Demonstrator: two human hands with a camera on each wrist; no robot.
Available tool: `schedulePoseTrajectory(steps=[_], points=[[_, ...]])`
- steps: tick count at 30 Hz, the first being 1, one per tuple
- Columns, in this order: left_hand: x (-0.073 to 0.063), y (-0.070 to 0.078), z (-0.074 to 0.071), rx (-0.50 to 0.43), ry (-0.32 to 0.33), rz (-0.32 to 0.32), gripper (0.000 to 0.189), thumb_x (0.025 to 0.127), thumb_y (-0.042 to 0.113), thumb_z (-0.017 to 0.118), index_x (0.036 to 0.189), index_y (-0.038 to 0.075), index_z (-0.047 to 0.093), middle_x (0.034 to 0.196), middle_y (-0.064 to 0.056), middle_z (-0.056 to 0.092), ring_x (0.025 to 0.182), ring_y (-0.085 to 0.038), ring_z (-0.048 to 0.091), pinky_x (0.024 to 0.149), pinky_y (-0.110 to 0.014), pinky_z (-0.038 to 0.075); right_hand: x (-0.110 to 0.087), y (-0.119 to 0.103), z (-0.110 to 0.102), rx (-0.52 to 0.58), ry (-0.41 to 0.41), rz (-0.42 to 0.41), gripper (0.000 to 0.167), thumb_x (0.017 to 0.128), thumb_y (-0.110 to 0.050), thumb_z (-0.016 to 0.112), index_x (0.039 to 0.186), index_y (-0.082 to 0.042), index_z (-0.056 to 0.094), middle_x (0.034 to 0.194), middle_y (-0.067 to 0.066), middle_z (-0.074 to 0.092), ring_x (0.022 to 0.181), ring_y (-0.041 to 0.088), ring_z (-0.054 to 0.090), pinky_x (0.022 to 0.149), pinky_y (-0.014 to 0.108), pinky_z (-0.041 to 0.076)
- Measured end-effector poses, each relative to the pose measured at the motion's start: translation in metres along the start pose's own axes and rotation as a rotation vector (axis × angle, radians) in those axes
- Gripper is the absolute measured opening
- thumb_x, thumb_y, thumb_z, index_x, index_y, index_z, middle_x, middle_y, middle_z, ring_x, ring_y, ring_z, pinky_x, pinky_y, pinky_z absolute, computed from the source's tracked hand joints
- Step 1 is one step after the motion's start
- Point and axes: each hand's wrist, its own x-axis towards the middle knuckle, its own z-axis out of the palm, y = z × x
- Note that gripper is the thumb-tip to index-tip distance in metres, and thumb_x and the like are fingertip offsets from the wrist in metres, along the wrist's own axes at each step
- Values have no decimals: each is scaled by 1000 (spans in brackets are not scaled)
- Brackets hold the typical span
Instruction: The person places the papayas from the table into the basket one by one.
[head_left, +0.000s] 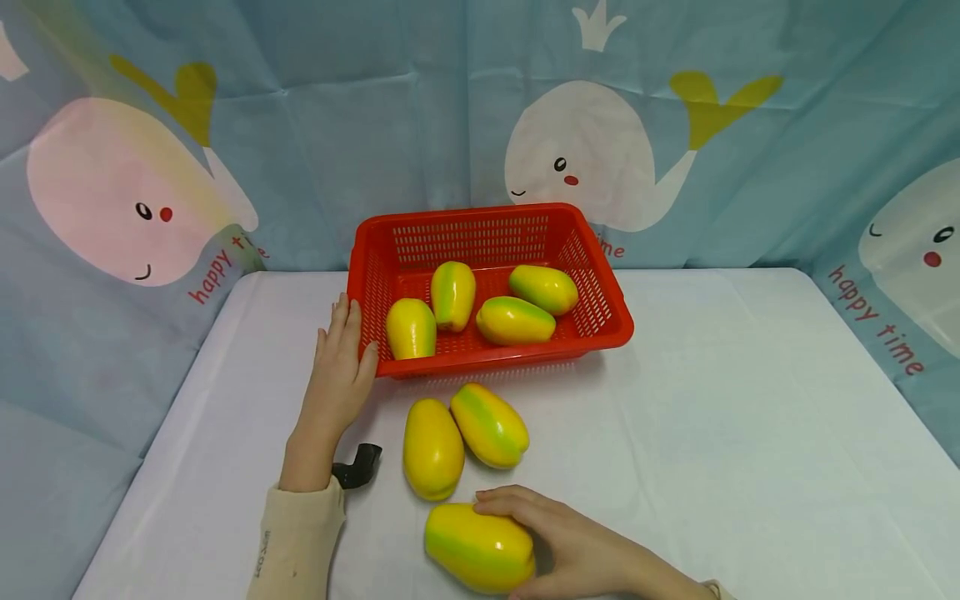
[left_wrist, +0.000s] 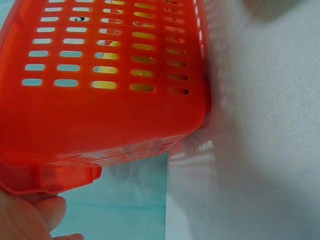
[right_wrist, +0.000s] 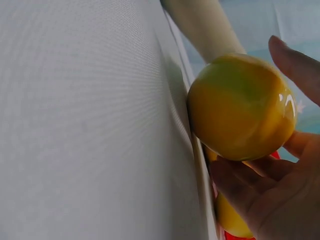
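Note:
A red plastic basket (head_left: 480,361) stands at the back of the table with several yellow-green papayas (head_left: 516,321) inside. My left hand (head_left: 339,379) lies along its left side with the fingers fairly straight, touching the rim (left_wrist: 50,177). Near the front of the table, my right hand (head_left: 573,542) is around the right end of a shiny papaya (head_left: 480,548). In the right wrist view its fingers touch that papaya (right_wrist: 240,107), while the thumb is spread away from it. Two more papayas, one upright in view (head_left: 433,450) and one slanted (head_left: 490,425), lie between this fruit and the basket.
A small black object (head_left: 358,467) shows beside my left wrist. White cloth (head_left: 720,433) covers the table. Behind and at both sides hangs a blue curtain (head_left: 337,150) printed with whales, close to the basket's back.

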Motion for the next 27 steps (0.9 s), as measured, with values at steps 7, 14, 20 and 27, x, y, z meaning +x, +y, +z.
schedulePoseTrajectory(steps=[7,14,20,27], points=[[0,0,-1,12,-9,1,57,97,15,42,145,-9,23,154,-22,14,142,-37,11,110,-58,8,0,0,1,7,-2,17,73,84,-38,69,145,-29,31,148,-3,34,132,15,37,104,43,36],[0,1,-4,126,-43,16,59,98,21,40,145,-9,23,154,-22,13,142,-38,10,108,-62,3,-1,-1,2,38,-13,57,71,85,-40,68,145,-31,30,148,-6,34,131,12,37,105,41,35],[0,4,-6,178,-55,20,60,97,20,42,145,-10,23,153,-23,16,141,-38,12,107,-64,2,-1,0,3,25,-7,50,72,84,-40,69,145,-31,30,148,-6,34,131,12,37,105,41,35],[0,4,-6,172,-63,8,60,97,21,41,145,-9,22,154,-22,15,142,-37,11,108,-64,4,-1,0,2,21,1,45,74,83,-39,70,145,-31,30,148,-5,35,132,12,37,106,41,35]])
